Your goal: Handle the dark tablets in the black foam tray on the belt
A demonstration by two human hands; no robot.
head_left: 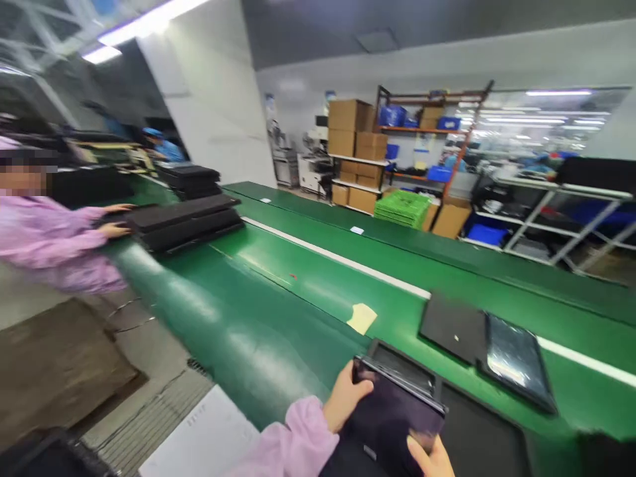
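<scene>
A dark, glossy flat panel [392, 417] is held up at the bottom centre. My left hand [346, 397] grips its left edge, thumb on the face. My right hand [431, 457] holds its lower right side with the thumb on the face; part of that hand is cut off by the frame. Behind and beneath the panel lies a black tray with recessed compartments [484, 430] on the green bench. A black foam slab [453, 329] rests farther back, and a shiny dark panel in clear wrap [517, 358] lies against its right side.
A cream paper scrap [362, 318] lies on the green bench [278, 298]. Stacked black foam trays [186, 222] stand at the left, where a person in pink [54, 232] touches them. A white board [199, 437] is at lower left. Shelves with cartons [350, 126] stand behind.
</scene>
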